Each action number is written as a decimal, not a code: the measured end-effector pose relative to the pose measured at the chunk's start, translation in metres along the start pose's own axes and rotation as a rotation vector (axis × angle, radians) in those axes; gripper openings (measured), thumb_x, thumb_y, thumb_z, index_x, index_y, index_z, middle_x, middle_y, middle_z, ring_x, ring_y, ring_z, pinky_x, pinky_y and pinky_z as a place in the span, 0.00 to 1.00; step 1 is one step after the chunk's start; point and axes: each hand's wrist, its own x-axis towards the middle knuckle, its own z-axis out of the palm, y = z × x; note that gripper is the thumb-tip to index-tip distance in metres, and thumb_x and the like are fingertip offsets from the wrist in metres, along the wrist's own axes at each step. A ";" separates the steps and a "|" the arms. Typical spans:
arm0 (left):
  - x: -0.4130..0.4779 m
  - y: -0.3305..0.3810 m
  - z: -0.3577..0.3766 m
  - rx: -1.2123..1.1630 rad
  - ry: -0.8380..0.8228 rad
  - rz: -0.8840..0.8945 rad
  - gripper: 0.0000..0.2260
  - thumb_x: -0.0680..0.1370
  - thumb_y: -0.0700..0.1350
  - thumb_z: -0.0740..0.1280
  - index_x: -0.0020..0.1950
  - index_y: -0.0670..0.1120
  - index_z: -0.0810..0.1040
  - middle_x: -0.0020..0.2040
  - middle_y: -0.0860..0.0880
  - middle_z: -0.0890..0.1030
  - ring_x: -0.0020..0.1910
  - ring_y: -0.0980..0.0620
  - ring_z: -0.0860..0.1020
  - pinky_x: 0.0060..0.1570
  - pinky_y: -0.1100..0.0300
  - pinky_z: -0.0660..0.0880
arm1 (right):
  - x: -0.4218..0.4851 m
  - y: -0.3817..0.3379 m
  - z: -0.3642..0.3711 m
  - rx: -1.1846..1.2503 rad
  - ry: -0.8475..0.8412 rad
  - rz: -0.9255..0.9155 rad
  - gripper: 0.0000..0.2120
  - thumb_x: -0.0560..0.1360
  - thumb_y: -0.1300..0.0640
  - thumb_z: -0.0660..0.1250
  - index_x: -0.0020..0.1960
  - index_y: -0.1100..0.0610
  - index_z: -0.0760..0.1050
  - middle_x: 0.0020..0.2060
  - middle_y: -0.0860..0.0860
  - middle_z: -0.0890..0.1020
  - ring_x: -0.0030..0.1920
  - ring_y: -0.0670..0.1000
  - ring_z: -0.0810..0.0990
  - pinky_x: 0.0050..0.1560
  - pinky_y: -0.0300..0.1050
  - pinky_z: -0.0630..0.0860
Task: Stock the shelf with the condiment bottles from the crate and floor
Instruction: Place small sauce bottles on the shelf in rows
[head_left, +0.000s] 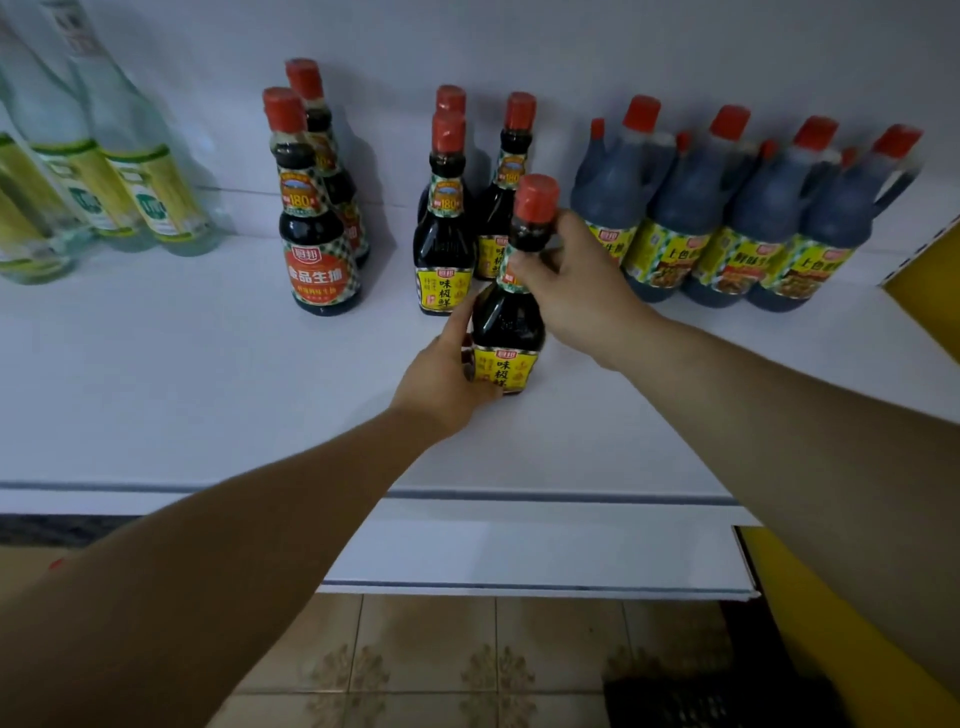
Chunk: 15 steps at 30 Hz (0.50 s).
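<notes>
A dark sauce bottle (511, 317) with a red cap and yellow label stands on the white shelf (208, 374). My left hand (447, 379) grips its base from the left. My right hand (576, 280) holds its neck just under the cap. Right behind it stand three matching yellow-label bottles (444, 244). Two dark bottles with orange labels (317, 228) stand to the left. Several large handled dark jugs (727, 218) line the back right of the shelf.
Tall clear bottles with green labels (104, 171) stand at the far left. A yellow shelf upright (924, 291) borders the right side. Below the shelf's front edge lie a lower white ledge (519, 556), tiled floor (441, 665) and a dark crate (717, 701).
</notes>
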 end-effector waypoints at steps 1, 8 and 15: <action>0.004 -0.003 0.002 -0.012 0.012 0.008 0.46 0.68 0.39 0.74 0.75 0.63 0.49 0.57 0.52 0.79 0.52 0.51 0.81 0.55 0.50 0.77 | 0.002 0.002 0.000 0.007 0.002 -0.012 0.14 0.79 0.54 0.63 0.64 0.53 0.67 0.50 0.49 0.77 0.51 0.49 0.76 0.48 0.40 0.70; 0.021 -0.010 0.010 0.132 0.163 0.028 0.44 0.69 0.45 0.75 0.77 0.52 0.51 0.66 0.46 0.70 0.62 0.47 0.72 0.62 0.50 0.71 | 0.012 0.019 0.008 -0.032 0.060 -0.061 0.24 0.75 0.57 0.69 0.67 0.52 0.63 0.55 0.49 0.78 0.54 0.49 0.78 0.55 0.45 0.75; 0.027 -0.018 0.001 0.235 0.387 -0.065 0.54 0.66 0.55 0.76 0.77 0.43 0.41 0.77 0.44 0.47 0.76 0.47 0.48 0.73 0.53 0.53 | 0.032 0.028 0.013 -0.039 0.091 -0.095 0.26 0.76 0.59 0.66 0.71 0.51 0.61 0.55 0.48 0.77 0.56 0.50 0.78 0.56 0.45 0.75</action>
